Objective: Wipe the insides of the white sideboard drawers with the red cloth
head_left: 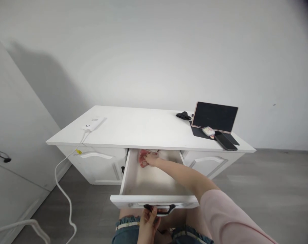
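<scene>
In the head view a white drawer point(154, 201) is pulled out of the desk toward my lap. My left hand point(149, 224) has its fingers wrapped round the left part of the drawer's black handle point(166, 212). At the back of the drawer, my right hand point(152, 159) reaches down onto a pink item point(143, 158), perhaps soft cloth or a pouch. Its fingers are bent over it, but their tips are partly hidden. Something pale lies behind that hand, mostly under the desk top.
On the white desk point(136, 125) a tablet point(215, 117) leans on its dark cover, with a phone point(225, 141) and a small white case point(208, 131) before it. A black item point(183, 115) lies nearby. A white power strip point(93, 124) trails a cable point(58, 183) at left.
</scene>
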